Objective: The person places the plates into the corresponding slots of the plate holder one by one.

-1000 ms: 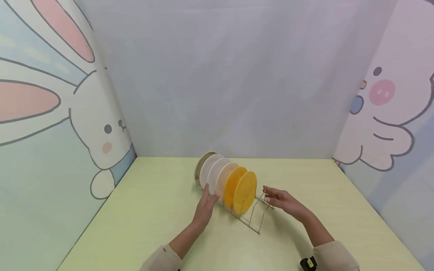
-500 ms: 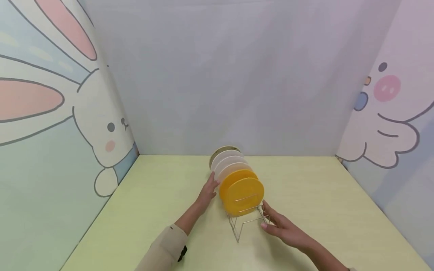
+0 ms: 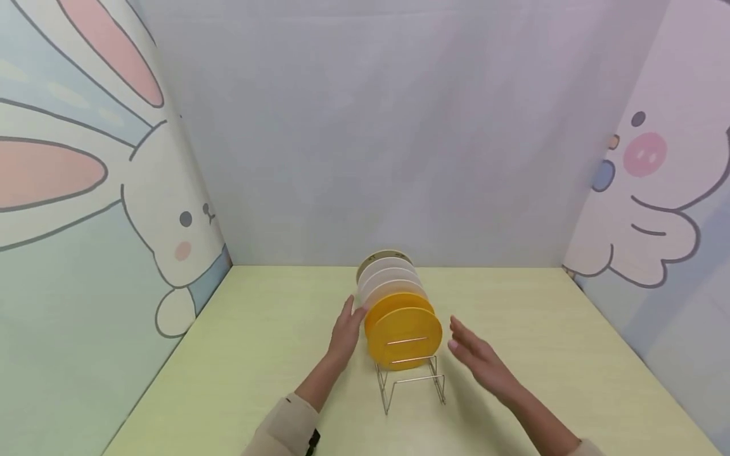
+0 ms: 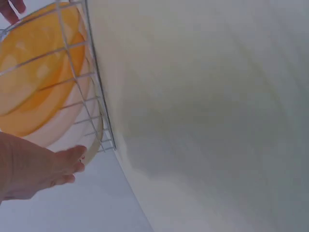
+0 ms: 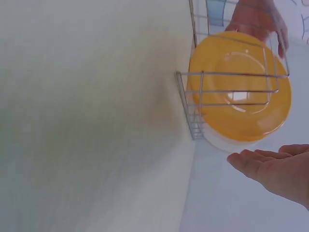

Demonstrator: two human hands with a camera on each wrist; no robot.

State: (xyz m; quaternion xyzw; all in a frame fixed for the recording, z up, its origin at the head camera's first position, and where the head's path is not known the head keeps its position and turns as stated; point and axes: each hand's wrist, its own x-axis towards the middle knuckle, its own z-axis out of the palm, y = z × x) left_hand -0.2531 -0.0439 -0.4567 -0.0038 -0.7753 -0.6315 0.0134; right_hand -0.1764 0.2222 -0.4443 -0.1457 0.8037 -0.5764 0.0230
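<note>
A wire dish rack (image 3: 419, 379) holds a row of upright plates. In front are a yellow plate (image 3: 405, 326) and an orange-yellow plate (image 3: 399, 301); pale plates (image 3: 390, 273) and an olive-rimmed patterned plate (image 3: 383, 254) stand behind. My left hand (image 3: 344, 334) is at the row's left side, fingers extended, thumb by the orange-yellow plate's edge. In the left wrist view the left hand (image 4: 41, 166) lies alongside the plates' rims. On the other side, my right hand (image 3: 483, 362) has straight fingers and is apart from the rack. The right wrist view shows the right hand (image 5: 277, 166) holding nothing.
The rack stands on a pale yellow-green table (image 3: 274, 304). A grey backdrop (image 3: 365, 139) rises behind the table. Side panels with a cartoon rabbit (image 3: 165, 209) and a cartoon pig-nosed animal (image 3: 656, 190) border the left and right.
The rack has turned from a diagonal to nearly facing me, its front end swinging left. My right hand has let go of the rack's right side and drawn away; the left stays beside the plates.
</note>
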